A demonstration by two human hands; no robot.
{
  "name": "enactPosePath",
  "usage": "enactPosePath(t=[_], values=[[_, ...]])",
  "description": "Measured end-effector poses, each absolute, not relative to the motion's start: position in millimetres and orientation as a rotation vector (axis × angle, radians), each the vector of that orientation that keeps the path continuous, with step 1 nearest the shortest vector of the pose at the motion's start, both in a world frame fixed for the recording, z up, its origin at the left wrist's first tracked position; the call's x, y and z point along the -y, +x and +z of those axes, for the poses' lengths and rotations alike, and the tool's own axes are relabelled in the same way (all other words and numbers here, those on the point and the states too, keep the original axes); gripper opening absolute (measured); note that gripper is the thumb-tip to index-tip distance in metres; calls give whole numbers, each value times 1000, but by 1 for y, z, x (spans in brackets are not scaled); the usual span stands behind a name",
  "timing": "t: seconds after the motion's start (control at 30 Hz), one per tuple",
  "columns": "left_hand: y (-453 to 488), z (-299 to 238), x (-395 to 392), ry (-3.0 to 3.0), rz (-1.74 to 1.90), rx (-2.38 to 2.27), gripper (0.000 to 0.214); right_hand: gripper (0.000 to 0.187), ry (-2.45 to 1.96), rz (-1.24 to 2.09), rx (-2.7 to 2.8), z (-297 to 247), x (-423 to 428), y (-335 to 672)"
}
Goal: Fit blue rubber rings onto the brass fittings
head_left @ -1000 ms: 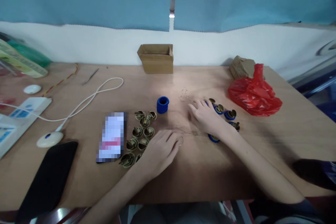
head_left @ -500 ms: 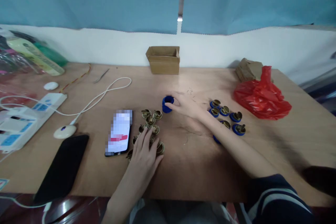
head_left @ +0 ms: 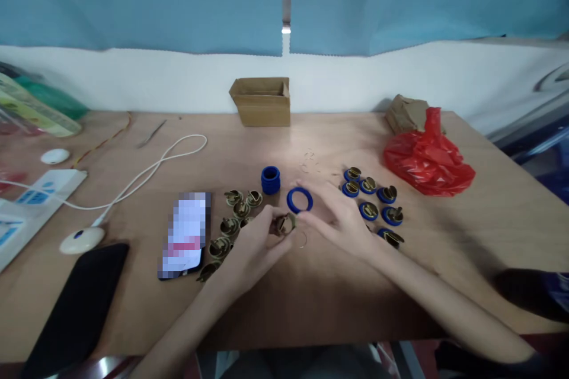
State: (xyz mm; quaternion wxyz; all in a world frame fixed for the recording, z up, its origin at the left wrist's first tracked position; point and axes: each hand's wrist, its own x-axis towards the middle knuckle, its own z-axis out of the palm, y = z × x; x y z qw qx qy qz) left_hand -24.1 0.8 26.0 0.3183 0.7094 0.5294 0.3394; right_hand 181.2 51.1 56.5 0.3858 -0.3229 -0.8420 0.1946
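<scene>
1. Left hand (head_left: 255, 244) is closed, its fingertips pinched on a small brass-coloured round metal part (head_left: 284, 224) that is held just above the wooden table (head_left: 311, 296).
2. Right hand (head_left: 340, 220) is closed on a blue plastic ring (head_left: 299, 200), which is gripped between thumb and forefinger with its opening turned toward the camera.
3. The ring is held just beside the brass part; whether the two touch cannot be told.
4. A short stack of blue rings (head_left: 271, 180) is stood on the table just behind the hands.
5. A loose cluster of bare brass parts (head_left: 231, 228) is spread to the left of the left hand, beside a phone with a blurred screen (head_left: 185, 234).
6. A group of brass parts fitted with blue rings (head_left: 373, 201) is laid out to the right of the right hand, with a crumpled red plastic bag (head_left: 427, 157) beyond it.
7. An open brown cardboard box (head_left: 261, 100) is set at the far edge of the table.
</scene>
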Motion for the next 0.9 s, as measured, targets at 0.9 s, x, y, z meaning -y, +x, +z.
enactPosePath(t=[0.9], values=[[4, 3, -3, 970, 1101, -985, 33, 58, -953, 698, 2086, 5, -22, 196]])
